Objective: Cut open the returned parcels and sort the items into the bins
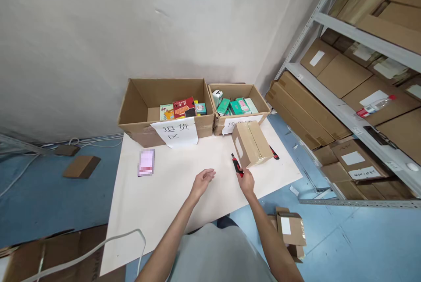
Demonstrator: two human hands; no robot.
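My right hand [246,183] is closed around a red and black utility knife [237,165], its tip pointing away from me. Just beyond the knife sits a taped cardboard box [252,142] with a white label on its left side. A second red and black tool [274,153] lies at that box's right edge, partly hidden by it. My left hand [201,184] hovers over the white table [148,212], fingers loosely apart and holding nothing.
Along the wall stand two open cartons: a larger one [138,130] with books and a paper sign, a smaller one [266,108] with green packs. A pixelated card-like item [146,162] lies left. A cable [108,240] crosses the front-left corner. Shelving [365,36] rises at right.
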